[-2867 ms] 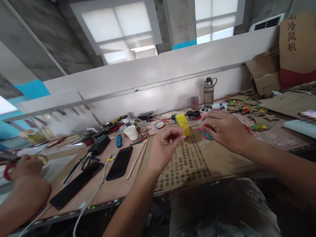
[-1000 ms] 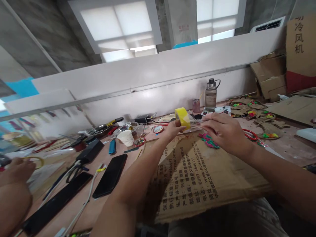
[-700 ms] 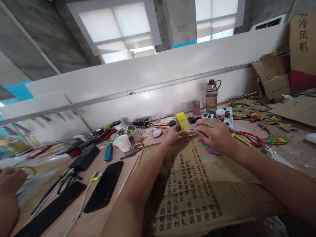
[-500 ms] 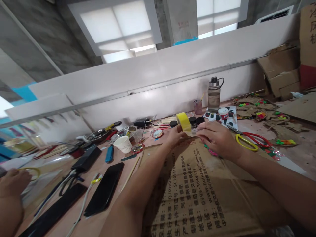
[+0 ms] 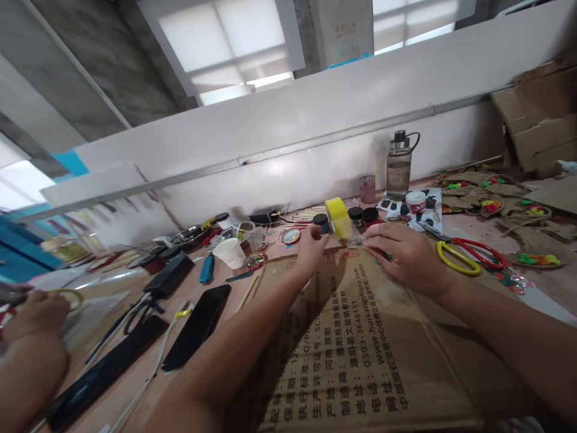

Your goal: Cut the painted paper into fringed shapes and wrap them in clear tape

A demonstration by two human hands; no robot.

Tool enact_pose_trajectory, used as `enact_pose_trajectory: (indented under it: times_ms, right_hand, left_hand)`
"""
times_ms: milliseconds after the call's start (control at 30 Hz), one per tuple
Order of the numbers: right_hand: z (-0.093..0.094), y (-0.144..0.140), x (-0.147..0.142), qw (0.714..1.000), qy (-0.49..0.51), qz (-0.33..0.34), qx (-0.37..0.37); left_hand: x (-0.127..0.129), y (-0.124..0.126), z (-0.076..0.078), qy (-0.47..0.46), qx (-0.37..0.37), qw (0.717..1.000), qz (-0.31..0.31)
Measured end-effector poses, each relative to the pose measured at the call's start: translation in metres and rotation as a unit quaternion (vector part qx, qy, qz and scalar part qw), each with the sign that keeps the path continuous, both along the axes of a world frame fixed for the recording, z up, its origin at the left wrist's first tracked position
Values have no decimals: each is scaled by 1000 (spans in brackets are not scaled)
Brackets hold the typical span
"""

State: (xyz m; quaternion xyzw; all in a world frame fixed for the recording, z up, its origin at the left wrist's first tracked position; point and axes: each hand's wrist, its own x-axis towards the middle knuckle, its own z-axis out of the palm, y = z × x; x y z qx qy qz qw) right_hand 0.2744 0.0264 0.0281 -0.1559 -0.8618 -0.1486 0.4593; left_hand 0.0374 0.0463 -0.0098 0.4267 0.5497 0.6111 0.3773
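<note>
A roll of yellow tape (image 5: 339, 219) stands on edge beyond the cardboard, with a clear strip running from it toward my right hand (image 5: 399, 255). The fingers of that hand are pinched together at the strip's end, and a bit of green shows under them. My left hand (image 5: 314, 248) is just left of the roll, its fingers loosely bent and apart from it, with nothing visible in them. Beneath both hands lies a printed brown cardboard sheet (image 5: 351, 337).
Scissors (image 5: 469, 255) with red and yellow handles lie at the right. A phone (image 5: 198, 325), a paper cup (image 5: 229, 252) and a power strip (image 5: 108, 373) are on the left. Behind stands a water bottle (image 5: 399, 168). Another person's hand (image 5: 38, 316) works at far left.
My left hand has come off the tape roll and sits slightly left of it. My right hand stays pinched at the strip. The camera view has shifted a little.
</note>
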Motion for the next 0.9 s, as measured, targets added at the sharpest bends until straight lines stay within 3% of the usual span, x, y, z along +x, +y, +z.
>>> enact_pose_trajectory:
  times_ms: [67,200,300,467,533,700,900]
  right_hand:
    - [-2,0,0,1000,-19,-9,20]
    - [-4,-2,-1,996,-61,-17,66]
    - [-5,-3,-2,991,-80,-22,102]
    - [-6,-6,-4,985,-99,-40,133]
    - [-6,-7,-4,986,-116,-49,106]
    - [-7,-1,-1,981,-173,-72,-57]
    - [-6,14,10,968,-188,-32,-161]
  left_hand:
    - [2,-14,-1,-85,-55,993,-65]
    - [19,-38,6,-230,-157,936,-214]
    - [33,-50,16,-269,-164,921,-230]
    - [38,-60,21,-247,-123,935,-224]
    - [36,-61,16,-226,-112,943,-218]
    - [36,-60,-1,-171,-108,961,-190]
    - [40,-62,-4,-153,-125,960,-200]
